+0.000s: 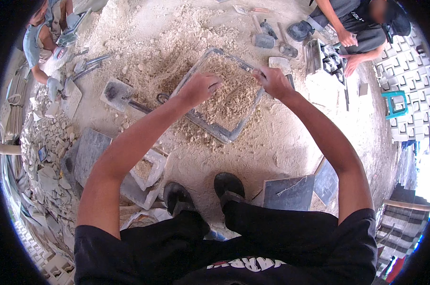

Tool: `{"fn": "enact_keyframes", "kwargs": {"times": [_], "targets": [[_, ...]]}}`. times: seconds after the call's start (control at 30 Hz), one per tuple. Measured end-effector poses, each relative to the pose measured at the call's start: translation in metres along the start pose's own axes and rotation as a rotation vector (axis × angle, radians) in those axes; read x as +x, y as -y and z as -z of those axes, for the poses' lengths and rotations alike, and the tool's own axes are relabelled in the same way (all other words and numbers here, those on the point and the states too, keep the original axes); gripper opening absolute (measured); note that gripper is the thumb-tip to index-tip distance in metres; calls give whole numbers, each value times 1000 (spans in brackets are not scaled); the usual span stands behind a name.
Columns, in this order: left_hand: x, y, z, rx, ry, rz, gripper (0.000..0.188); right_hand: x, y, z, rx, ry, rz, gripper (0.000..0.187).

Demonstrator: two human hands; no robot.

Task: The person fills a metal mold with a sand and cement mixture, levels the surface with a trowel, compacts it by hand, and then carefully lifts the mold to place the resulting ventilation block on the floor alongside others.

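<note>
A dark-rimmed rectangular frame (228, 135) lies tilted on the dusty ground ahead of me, filled with crumbly tan sand (224, 104). My left hand (201, 89) is over its left part, with curled fingers near the sand; what lies in them, if anything, is hidden. Above the frame's right corner, my right hand (275, 82) also has its fingers bent together, and I cannot make out anything in them. A square-bladed shovel (116, 94) lies left of the frame, its handle passing toward my left forearm.
Hammers (287, 49) lie beyond the frame. At right, a co-worker (355, 33) handles dark blocks in a box; another (42, 50) crouches far left. Rubble (49, 175) spreads at left. Dark slabs (290, 192) lie near my feet. A teal stool (396, 104) stands right.
</note>
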State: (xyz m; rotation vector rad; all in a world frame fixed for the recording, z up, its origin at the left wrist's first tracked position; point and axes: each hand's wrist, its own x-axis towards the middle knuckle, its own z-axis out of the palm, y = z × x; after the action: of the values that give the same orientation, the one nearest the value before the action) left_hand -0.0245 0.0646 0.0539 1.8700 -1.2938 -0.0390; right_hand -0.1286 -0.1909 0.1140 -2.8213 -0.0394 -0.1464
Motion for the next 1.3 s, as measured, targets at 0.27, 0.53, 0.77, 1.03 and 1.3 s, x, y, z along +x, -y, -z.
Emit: {"fn": "enact_keyframes", "kwargs": {"times": [0.27, 0.53, 0.77, 1.03, 1.3], "targets": [[-4, 4, 1, -7, -1, 26, 19, 6, 33, 20, 165, 151, -117, 35], [0, 4, 4, 36, -81, 64, 25, 48, 20, -9, 204, -72, 37, 32], [-15, 11, 3, 213, -26, -66, 27, 45, 50, -58, 87, 48, 240, 44], [-36, 7, 13, 130, 133, -67, 23, -4, 78, -80, 64, -44, 359, 30], [-31, -5, 22, -145, 75, 336, 20, 9, 84, -45, 213, 99, 223, 12]]}}
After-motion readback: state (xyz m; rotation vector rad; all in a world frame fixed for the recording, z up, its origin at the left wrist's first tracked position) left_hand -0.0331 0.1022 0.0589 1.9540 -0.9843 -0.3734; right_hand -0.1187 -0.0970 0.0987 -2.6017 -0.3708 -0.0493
